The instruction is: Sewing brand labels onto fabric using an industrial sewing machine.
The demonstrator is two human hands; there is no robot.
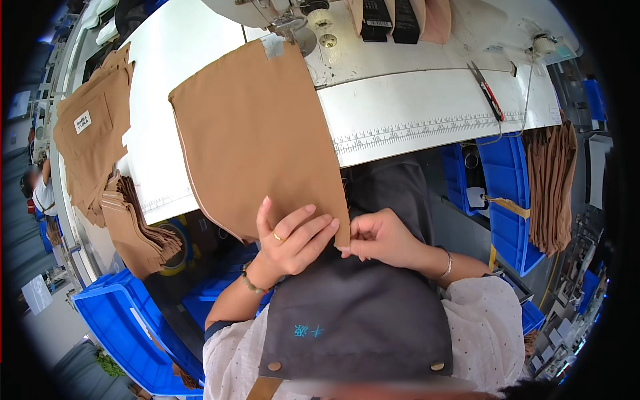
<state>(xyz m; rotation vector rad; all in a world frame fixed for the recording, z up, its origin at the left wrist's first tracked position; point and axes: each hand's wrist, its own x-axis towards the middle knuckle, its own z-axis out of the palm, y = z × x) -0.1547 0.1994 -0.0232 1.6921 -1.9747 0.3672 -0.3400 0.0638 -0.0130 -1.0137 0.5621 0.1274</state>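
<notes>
Panel (253,140), brown and broad, lies on the white surface (187,47), its far end at the sewing machine (248,12) and its near end extending past the surface's front edge toward my apron (360,327). My right grip (381,235) is narrow: thumb and forefinger pinch the panel at its near right corner. My left grip (290,243) lies over the near edge, just left of the right grip, with four fingers spread on top of the cloth; the thumb is hidden, so I cannot tell whether this grip is closed on it. The panel's left edge is curved and shows a pale line; its right edge runs nearly straight from the machine to my right grip. A printed scale (427,132) follows the front of the surface, to the right of the panel. Snips (489,93) with red and black handles rest near the scale's right part, blades pointing away from me. At the left, well apart from my right grip, lie a brown pile (83,147) with a white label and, nearer to me, a stack (137,223) of brown pieces. A blue bin (505,193) stands at the right, brown pieces (552,187) hanging beside it.
</notes>
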